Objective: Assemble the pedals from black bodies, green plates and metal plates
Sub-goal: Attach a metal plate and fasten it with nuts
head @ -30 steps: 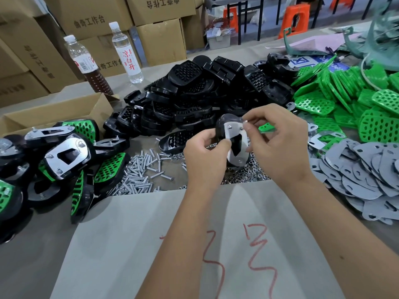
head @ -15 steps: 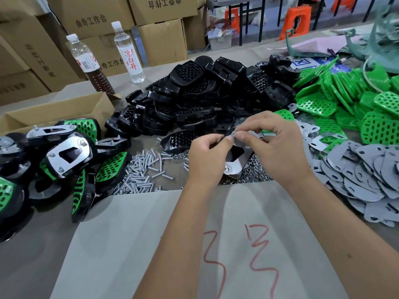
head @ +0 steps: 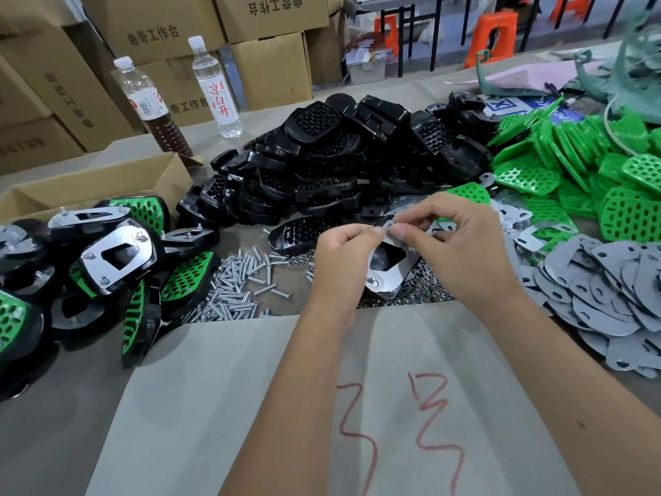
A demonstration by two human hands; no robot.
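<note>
Black bodies (head: 322,166) heaped high at centre back, green plates (head: 572,180) and grey metal plates (head: 608,291) stacked on my right: most stock looks unassembled. A smaller cluster of finished pedals (head: 118,255) lies on my left. One pedal (head: 390,270) in work, held above the nuts (head: 422,295); my left hand (head: 339,266) steadies it, my right hand (head: 461,245) pinches something small at its top edge, likely a nut.

left hand (head: 339,259) + right hand (head: 461,245) | pinching | pedal (head: 390,270)
</note>
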